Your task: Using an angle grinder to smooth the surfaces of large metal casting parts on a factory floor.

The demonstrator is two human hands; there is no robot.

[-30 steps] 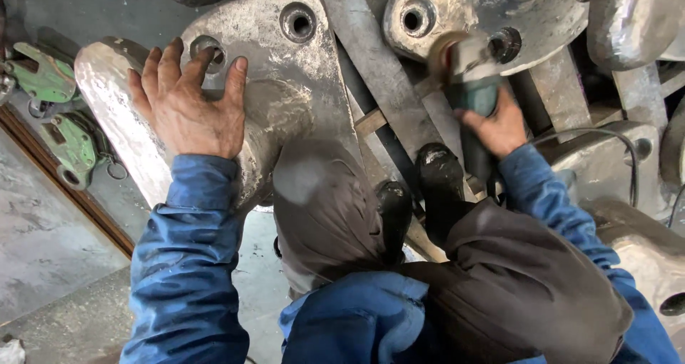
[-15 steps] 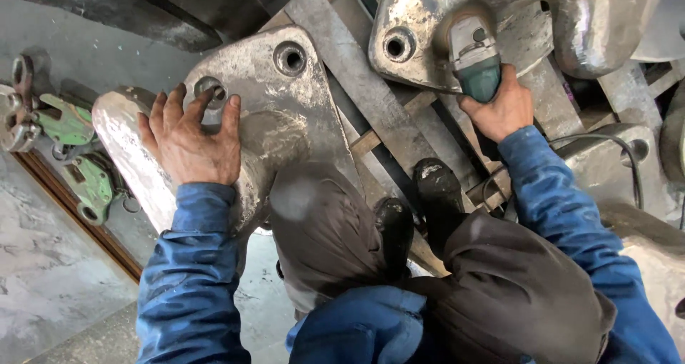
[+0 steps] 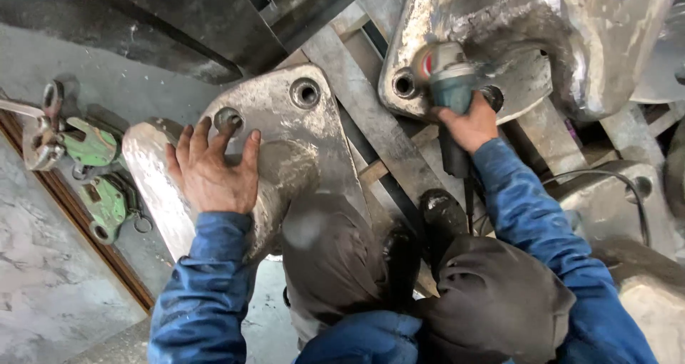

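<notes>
My left hand point(image 3: 212, 171) lies flat with fingers spread on a large grey metal casting point(image 3: 285, 128) that has two round holes near its top. My right hand point(image 3: 471, 125) grips a teal angle grinder point(image 3: 446, 78), whose head rests against a second, bigger metal casting point(image 3: 542, 43) at the upper right, close to a bolt hole point(image 3: 404, 84). The grinder's black cable point(image 3: 614, 185) trails off to the right. Both arms wear blue sleeves, and my knees in dark trousers fill the bottom middle.
Two green lifting clamps point(image 3: 93, 164) with rings lie on the concrete floor at the left. Steel beams and wooden strips point(image 3: 371, 128) run diagonally under the castings. More grey castings point(image 3: 635, 214) sit at the right edge. A dark steel plate point(image 3: 143, 28) spans the top left.
The view has shifted so the castings sit lower and nearer. My right hand has brought the grinder down onto the upper casting near the bolt hole. My left hand stays flat on the left casting.
</notes>
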